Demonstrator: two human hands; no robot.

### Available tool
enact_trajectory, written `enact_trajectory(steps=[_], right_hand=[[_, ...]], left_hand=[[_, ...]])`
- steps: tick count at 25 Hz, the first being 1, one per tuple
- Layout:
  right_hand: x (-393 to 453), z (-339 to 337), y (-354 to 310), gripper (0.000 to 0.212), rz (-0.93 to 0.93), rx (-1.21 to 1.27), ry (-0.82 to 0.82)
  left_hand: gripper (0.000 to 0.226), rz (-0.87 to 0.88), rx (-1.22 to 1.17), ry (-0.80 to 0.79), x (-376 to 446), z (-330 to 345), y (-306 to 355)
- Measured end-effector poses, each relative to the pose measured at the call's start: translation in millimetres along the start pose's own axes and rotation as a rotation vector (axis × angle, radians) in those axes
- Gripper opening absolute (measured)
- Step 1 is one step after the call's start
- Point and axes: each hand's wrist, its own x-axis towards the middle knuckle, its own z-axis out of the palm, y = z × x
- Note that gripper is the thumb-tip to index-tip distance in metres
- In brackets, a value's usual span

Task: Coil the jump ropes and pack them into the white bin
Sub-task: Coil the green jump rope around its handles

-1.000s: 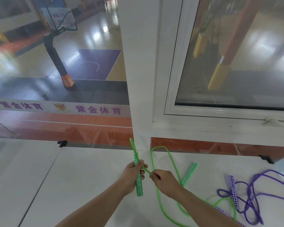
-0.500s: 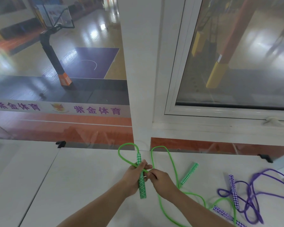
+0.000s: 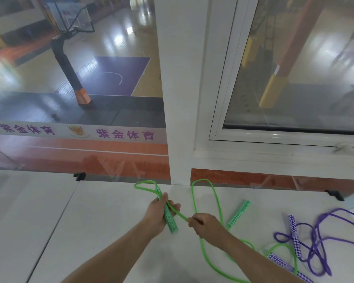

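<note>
Coiling the green jump rope (image 3: 217,203) — first loop formed at the handle.

My left hand (image 3: 158,213) grasps the green handle (image 3: 169,217), long axis running from the table's (image 3: 110,231) far edge toward me; my right hand (image 3: 205,224) pinches the cord just beside it, so the slack lies to the right, nearer that hand. The second handle (image 3: 239,213) lies further right; the purple rope (image 3: 315,237) sits near the right edge. No white bin in view. The window banner (image 3: 78,132) reads 紫金体育, twice.
</note>
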Motion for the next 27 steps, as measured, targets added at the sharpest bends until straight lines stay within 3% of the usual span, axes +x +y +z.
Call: enact_trajectory(steps=[3, 7, 12, 15, 19, 24, 27], right_hand=[[-8, -18, 16, 0.026, 0.018, -0.106, -0.069], [-12, -32, 29, 0.017, 0.059, -0.154, -0.129], [-8, -26, 6, 0.020, -0.059, -0.059, -0.142], [2, -16, -9, 0.019, -0.095, -0.040, 0.001], [13, -14, -14, 0.021, -0.074, -0.072, 0.146], [16, -15, -10, 0.026, -0.042, -0.063, 0.143], [14, -23, 4, 0.033, -0.026, -0.094, 0.141]], left_hand=[[0.017, 0.036, -0.011, 0.065, 11, -17, 27], [0.015, 0.108, 0.400, 0.108, 19, -37, 43], [0.018, 0.085, 0.837, -0.046, 2, -22, 15], [0.027, 0.007, 0.819, -0.158, -15, -4, -6], [0.048, -0.181, 0.532, -0.193, -25, 7, -21], [0.023, -0.119, 0.621, -0.296, -25, -3, -19], [0.024, -0.067, 0.609, -0.245, -20, -11, -8]])
